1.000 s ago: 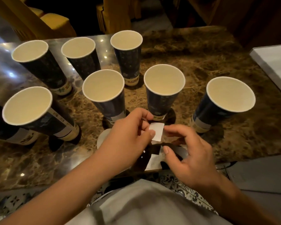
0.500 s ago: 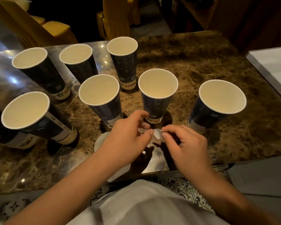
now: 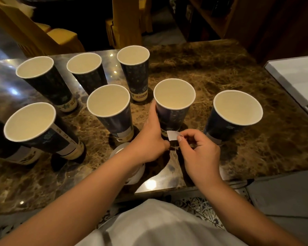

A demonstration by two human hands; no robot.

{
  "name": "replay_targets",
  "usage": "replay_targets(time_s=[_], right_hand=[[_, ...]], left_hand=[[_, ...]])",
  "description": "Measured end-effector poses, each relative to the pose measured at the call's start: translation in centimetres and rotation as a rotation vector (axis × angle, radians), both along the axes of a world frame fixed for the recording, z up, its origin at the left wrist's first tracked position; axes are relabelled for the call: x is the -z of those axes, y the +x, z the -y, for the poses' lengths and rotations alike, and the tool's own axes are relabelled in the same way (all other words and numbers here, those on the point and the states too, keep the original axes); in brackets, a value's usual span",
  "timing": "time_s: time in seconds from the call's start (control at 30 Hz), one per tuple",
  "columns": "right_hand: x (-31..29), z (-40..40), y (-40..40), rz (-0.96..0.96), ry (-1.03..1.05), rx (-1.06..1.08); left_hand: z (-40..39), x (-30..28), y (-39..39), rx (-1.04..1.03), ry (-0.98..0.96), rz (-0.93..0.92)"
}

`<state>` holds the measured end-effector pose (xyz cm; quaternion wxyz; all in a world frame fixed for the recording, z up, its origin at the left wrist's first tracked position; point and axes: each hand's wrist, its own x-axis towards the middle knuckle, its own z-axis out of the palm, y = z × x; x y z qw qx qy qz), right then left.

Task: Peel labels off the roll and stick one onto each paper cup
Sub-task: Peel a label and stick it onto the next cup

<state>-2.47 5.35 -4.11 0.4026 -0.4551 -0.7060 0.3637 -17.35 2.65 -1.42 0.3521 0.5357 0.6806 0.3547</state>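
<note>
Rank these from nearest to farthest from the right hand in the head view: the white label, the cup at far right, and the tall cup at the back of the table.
1. White label: pinched in the right hand, at the middle cup's base.
2. Cup at far right: just right of that hand.
3. Tall cup at the back: far side of the table, up and left.

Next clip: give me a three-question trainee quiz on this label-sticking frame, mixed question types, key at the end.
1. True or false: the left hand grips the cup being labelled.
2. What does the right hand pinch?
A. a cup rim
B. a white label
C. a pen
3. Fill in: the label is held near the cup's ____.

Key: 1 true; 2 B; 3 base.
</note>
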Motion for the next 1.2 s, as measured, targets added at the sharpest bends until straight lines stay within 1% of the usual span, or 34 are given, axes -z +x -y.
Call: replay_targets(time_s=[0.07,0.2,0.37,0.5,0.57,0.7,0.8,0.9,0.93,1.07,1.2], right_hand=[[0.1,-0.1,-0.5,-0.006,-0.005,0.015],[0.0,-0.3,-1.4,-0.004,-0.031,0.027],[0.0,-0.6,-1.8,-0.043,-0.069,0.024],[0.3,-0.9,-1.7,-0.03,-0.07,0.031],[0.6,-1.1,-1.6,-0.032,-0.072,0.039],[0.6,-1.5,-1.1,0.0,-0.028,0.037],[0.6,-1.5,-1.0,-0.007,-0.059,0.051],[0.5,-1.5,-0.9,-0.03,-0.078,0.048],[0.5,-1.5,-0.9,-0.025,-0.077,0.049],[0.5,-1.7,-0.8,-0.022,-0.094,0.057],[0.6,-1.6,-0.7,0.001,-0.082,0.07]], left_hand=[[-0.1,0.5,-0.1,0.021,-0.011,0.042],[-0.2,0.7,-0.1,0.004,0.051,0.13],[-0.8,0.7,-0.3,-0.034,0.103,0.115],[-0.9,1.3,-0.6,-0.112,0.104,0.036],[-1.0,1.4,-0.6,-0.101,0.093,0.003],[-1.5,0.8,-0.9,-0.034,0.137,0.033],[-2.2,0.7,-1.1,0.022,0.13,0.12],[-2.9,0.7,-0.6,-0.02,0.092,0.281],[-3.2,0.7,-0.5,-0.03,0.099,0.297],[-4.4,0.8,-0.3,-0.035,0.178,0.272],[-5.1,0.9,-0.4,-0.045,0.208,0.229]])
